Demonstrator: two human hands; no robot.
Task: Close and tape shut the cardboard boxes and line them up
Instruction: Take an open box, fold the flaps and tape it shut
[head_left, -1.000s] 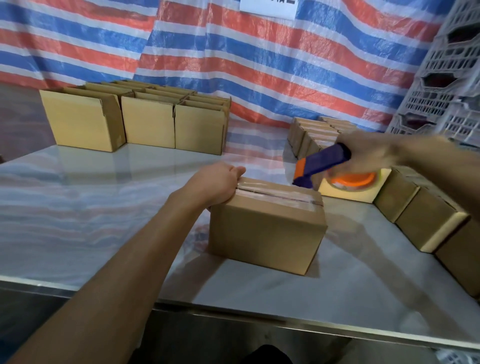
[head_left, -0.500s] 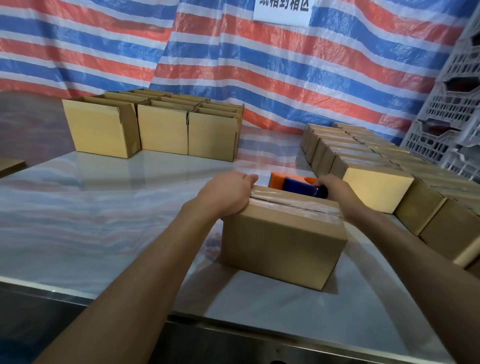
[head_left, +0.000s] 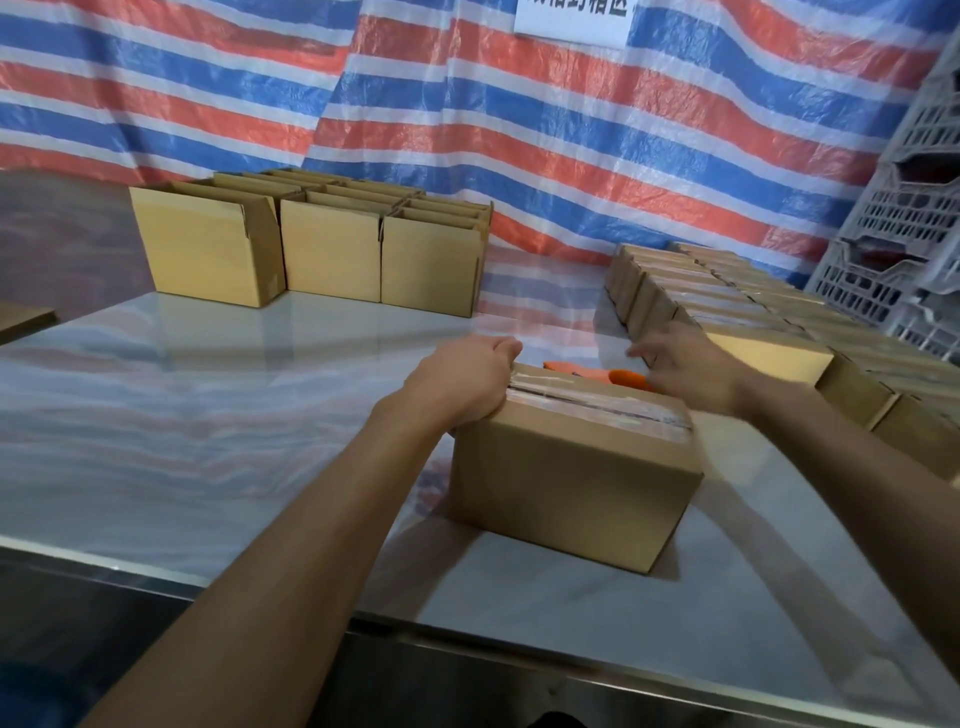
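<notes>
A closed box (head_left: 571, 478) of brown cardboard stands on the pale, shiny bench (head_left: 208, 415), near the front edge and a little right of the middle. A strip of clear tape (head_left: 597, 404) runs along the seam on its top, from the left end to the right end.

The left hand (head_left: 462, 379) lies on the left end of the box top. Its fingers (head_left: 506, 347) are curled over the far upper edge, so it grips the box there. The right hand (head_left: 685, 364) is in the air just behind the far right corner of the box and it is blurred. Its fingers are stretched out towards the left and hold nothing that can be seen. Under this hand, directly behind the box, lies an orange tape dispenser (head_left: 587, 373). Most of it is hidden, and I cannot tell whether the hand touches it.

At the back left of the bench stand several open boxes (head_left: 332, 254), close together, with their flaps up. Along the right side many sealed boxes (head_left: 769, 358) are lined up side by side, from the back towards the front. Behind the bench hangs a tarp (head_left: 519, 156) with red, blue and white stripes, and a white paper sign (head_left: 571, 21) is fixed on it at the top. Grey plastic crates (head_left: 893, 249) are stacked at the right edge.
</notes>
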